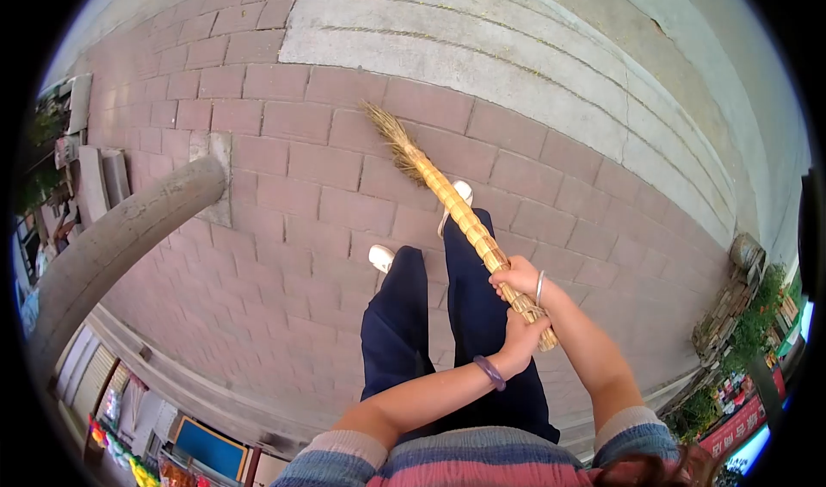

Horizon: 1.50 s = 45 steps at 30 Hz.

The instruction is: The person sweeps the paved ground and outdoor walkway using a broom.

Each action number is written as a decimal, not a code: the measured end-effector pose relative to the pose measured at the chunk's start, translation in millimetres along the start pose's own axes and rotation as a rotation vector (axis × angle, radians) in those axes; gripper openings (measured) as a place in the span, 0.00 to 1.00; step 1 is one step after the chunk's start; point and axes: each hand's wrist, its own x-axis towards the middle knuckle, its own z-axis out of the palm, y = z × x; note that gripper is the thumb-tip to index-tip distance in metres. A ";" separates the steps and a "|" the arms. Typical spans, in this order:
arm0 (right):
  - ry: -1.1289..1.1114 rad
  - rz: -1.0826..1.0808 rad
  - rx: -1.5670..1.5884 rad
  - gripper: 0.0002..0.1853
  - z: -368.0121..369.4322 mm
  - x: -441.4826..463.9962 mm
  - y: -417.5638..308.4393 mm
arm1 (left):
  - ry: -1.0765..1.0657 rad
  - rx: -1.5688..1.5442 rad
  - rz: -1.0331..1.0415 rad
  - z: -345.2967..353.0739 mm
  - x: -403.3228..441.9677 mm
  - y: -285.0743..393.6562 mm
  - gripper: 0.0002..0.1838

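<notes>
Striped shirt [482,461] is closest; remotely I see left hand [521,341] and right hand [520,275] gripping straw broom [465,217], slanting forward-left, right nearer bristles [397,138].

Long yellow straw broom [465,216]; slanted

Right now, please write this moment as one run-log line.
left hand: grip near handle end | right hand: grip nearer bristles | broom: bristles at paving
</notes>
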 end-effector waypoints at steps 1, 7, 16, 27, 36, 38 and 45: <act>0.050 0.006 0.047 0.06 -8.2 8.8 1.2 | -0.090 -0.060 -0.064 -2.0 12.2 10.6 0.16; 0.549 -0.286 -0.080 0.04 -2.3 -5.2 -42.2 | -0.413 0.311 -0.116 -30.8 27.3 64.8 0.16; 0.464 -0.459 0.346 0.08 57.9 -117.5 42.6 | -0.539 1.423 0.558 -28.6 -149.7 142.9 0.24; 0.279 -0.281 0.791 0.09 109.2 -42.9 174.0 | -1.550 0.384 1.082 29.8 -485.0 286.3 0.17; 0.082 -0.348 0.992 0.10 115.6 14.2 245.5 | -2.215 -0.011 0.699 17.6 -609.8 275.8 0.17; 0.140 -0.335 1.105 0.11 131.2 15.4 245.4 | -2.255 0.047 0.648 18.0 -617.2 278.1 0.19; 0.081 -0.501 0.996 0.12 163.2 -35.0 230.1 | -2.324 -0.084 0.709 -3.8 -618.7 289.4 0.17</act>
